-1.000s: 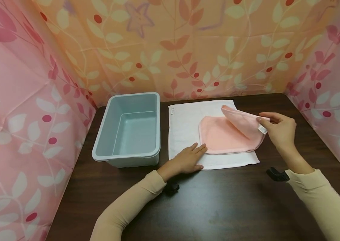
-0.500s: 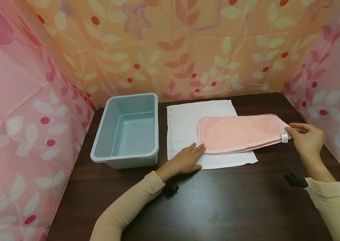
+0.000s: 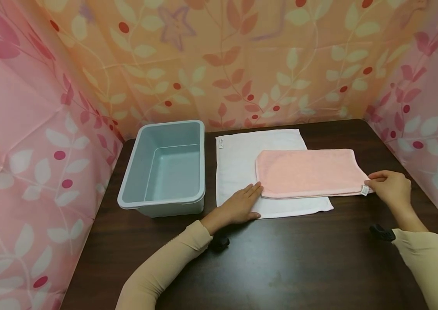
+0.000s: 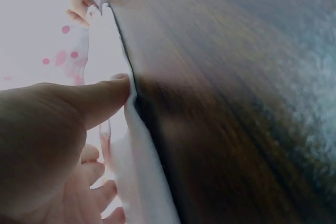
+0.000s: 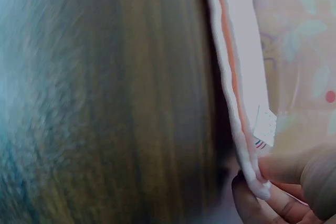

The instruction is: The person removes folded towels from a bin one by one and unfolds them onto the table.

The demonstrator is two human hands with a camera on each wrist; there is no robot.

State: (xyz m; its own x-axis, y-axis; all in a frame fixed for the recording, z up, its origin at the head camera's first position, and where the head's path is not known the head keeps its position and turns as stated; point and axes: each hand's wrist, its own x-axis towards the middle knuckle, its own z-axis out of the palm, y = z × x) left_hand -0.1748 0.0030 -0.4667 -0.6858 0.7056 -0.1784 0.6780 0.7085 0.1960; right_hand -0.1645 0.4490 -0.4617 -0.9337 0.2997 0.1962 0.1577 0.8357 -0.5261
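Observation:
A pink towel [image 3: 312, 172], folded in layers, stretches over a white towel [image 3: 238, 159] and past its right side above the dark table. My right hand [image 3: 391, 189] pinches the near right corner of the pink towel beside its white tag [image 3: 365, 190]. Thumb and fingers close on the layered edge [image 5: 236, 87] in the right wrist view. My left hand [image 3: 240, 205] lies with extended fingers on the white towel, fingertips at the pink towel's near left corner. In the left wrist view the left thumb [image 4: 105, 98] touches the towel's edge.
A grey-blue plastic tub [image 3: 123, 196] stands left of the white towel on the dark wooden table [image 3: 281, 262]. Floral fabric [image 3: 242, 64] hangs behind the table and along both sides. Black wrist gear [image 3: 381, 232] sits under the right cuff.
My right hand has moved right and lowered, drawing the lifted pink flap out flat to the right. My left hand has stayed in place.

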